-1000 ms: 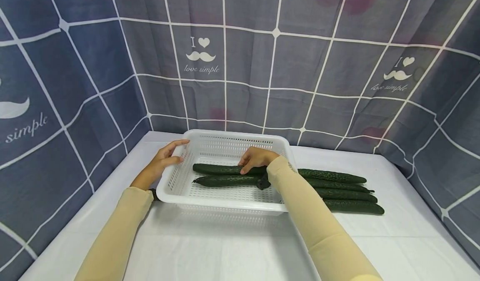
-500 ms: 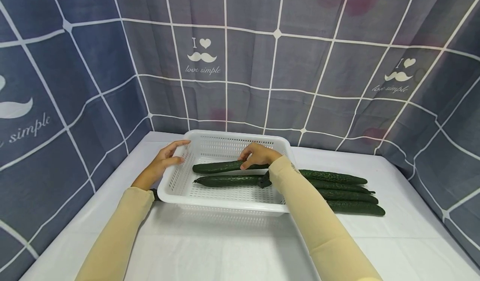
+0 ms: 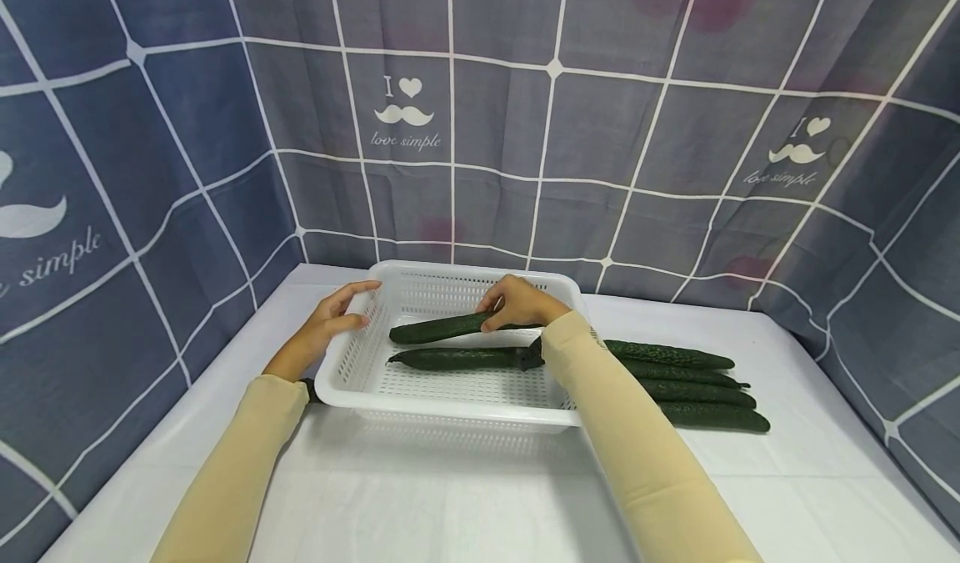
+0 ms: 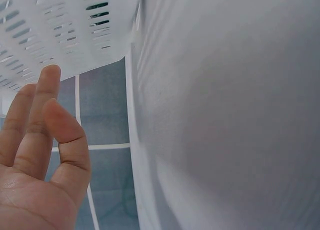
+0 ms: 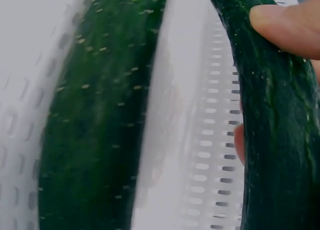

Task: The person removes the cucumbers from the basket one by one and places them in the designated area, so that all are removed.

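Note:
My right hand (image 3: 517, 300) pinches a dark green cucumber (image 3: 438, 328) inside a white plastic basket (image 3: 450, 413). Its right part is hidden by the hand and wrist. Thumb and fingers lie on opposite sides of that cucumber (image 5: 280, 115) in the right wrist view. Nearer to me, a second cucumber (image 3: 457, 359) lies along the basket floor, partly behind the wrist. At the basket's left end my left hand (image 3: 333, 317) touches the wall, thumb and fingers apart. From the left wrist, the left hand's extended fingers (image 4: 37, 120) meet the slotted outer wall.
Several more cucumbers (image 3: 705, 392) lie side by side on the white tablecloth (image 3: 420, 496), right of the basket and partly behind the right sleeve. A grey checked curtain (image 3: 495, 113) hangs behind and on both sides.
My right hand has moved slightly up and away with its cucumber, which now slants and stands apart from the second one. The left hand stays at the basket's end.

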`<state>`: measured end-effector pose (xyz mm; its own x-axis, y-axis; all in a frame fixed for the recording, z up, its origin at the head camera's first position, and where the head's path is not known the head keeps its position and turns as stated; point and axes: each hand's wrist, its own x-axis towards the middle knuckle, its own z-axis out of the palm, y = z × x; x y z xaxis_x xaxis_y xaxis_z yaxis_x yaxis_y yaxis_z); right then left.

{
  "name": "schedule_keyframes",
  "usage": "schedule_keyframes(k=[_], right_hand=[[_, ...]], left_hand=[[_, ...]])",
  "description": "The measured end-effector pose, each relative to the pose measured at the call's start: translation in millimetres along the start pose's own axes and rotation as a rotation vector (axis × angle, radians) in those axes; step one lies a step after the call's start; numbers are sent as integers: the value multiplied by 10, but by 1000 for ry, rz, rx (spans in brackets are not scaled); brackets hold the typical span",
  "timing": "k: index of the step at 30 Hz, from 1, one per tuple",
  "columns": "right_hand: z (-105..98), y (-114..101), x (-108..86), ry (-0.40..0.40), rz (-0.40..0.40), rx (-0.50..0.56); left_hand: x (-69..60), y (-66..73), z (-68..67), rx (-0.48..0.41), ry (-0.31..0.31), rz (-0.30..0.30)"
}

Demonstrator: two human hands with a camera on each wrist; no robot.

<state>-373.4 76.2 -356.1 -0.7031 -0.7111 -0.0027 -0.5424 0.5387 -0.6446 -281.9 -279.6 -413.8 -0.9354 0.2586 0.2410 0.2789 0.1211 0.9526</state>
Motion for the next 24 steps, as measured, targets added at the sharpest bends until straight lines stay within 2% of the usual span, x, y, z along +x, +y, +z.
schedule_keyframes(k=[7,11,15,18,24], right_hand=[[-66,-32,-26,28,-51,-38],[-95,-35,-36,37,-86,-6],[-117,-90,-60,34,-78,4],[-135,-157,-88,40,-63,-29],[-169,-271,-159,87,-78,-67]], left_hand=[[12,-2,-14,-7,-10,0],[11,1,-17,-5,-10,0],[15,-15,-18,-20,-9,33],[20,-30,-17,-28,-7,46],[11,-27,-11,-23,3,32]])
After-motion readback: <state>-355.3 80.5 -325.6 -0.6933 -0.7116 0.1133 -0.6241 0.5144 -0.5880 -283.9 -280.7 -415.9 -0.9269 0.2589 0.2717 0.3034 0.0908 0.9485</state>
